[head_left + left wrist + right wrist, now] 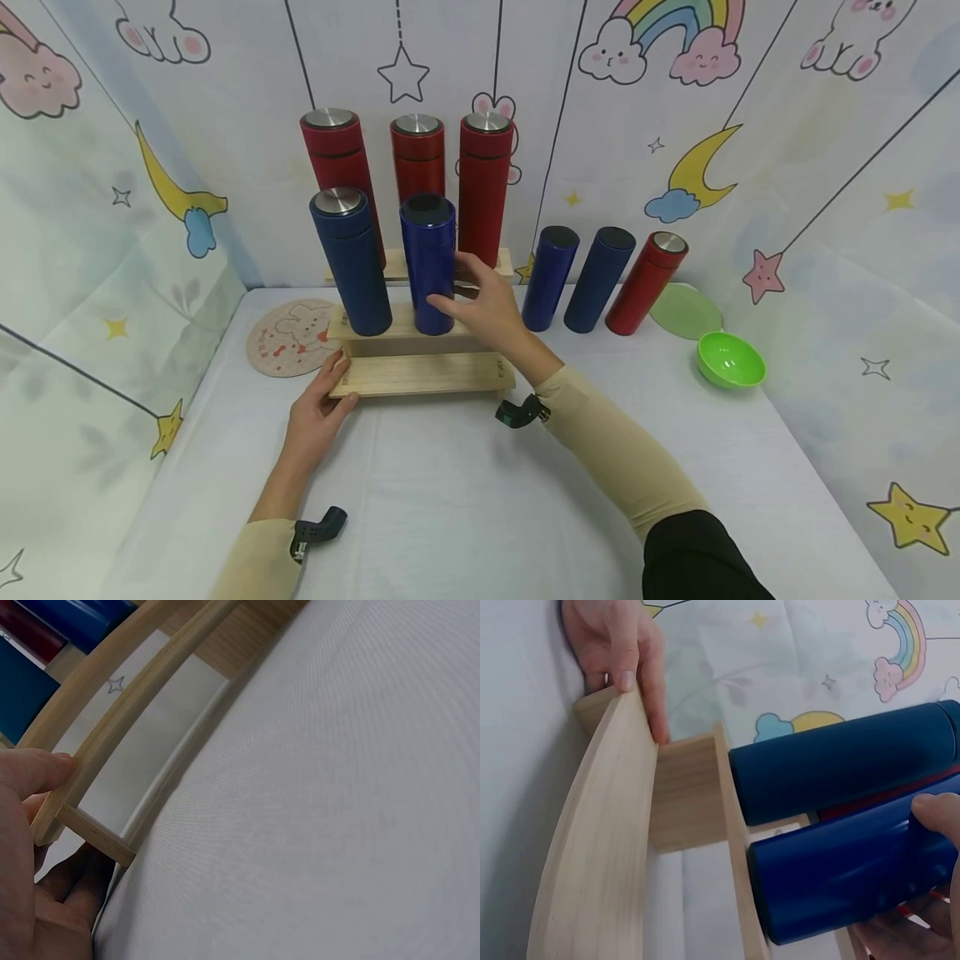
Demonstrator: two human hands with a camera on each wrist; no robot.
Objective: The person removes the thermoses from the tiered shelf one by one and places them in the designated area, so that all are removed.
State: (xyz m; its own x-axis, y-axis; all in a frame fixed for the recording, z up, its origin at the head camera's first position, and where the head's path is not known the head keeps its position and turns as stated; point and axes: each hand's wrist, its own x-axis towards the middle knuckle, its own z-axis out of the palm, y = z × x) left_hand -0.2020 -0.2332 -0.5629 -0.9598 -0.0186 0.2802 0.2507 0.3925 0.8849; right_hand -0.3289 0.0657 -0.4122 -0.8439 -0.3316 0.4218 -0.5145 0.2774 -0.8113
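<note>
Right hand (489,308) was wrapped round the shiny blue bottle (429,254), probably keeping it straight on the middle step (402,320) of the wooden rack (427,375), beside the darker bottle (352,267); left hand (313,417) gripped the rack's end, guessing so nothing slid.

A glossy blue, dark-topped bottle (429,271) stands upright on the middle step of a pale wooden rack (423,374).

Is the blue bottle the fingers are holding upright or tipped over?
Upright: the blue bottle has its dark lid on top, base down at the wooden rack's middle step.
</note>
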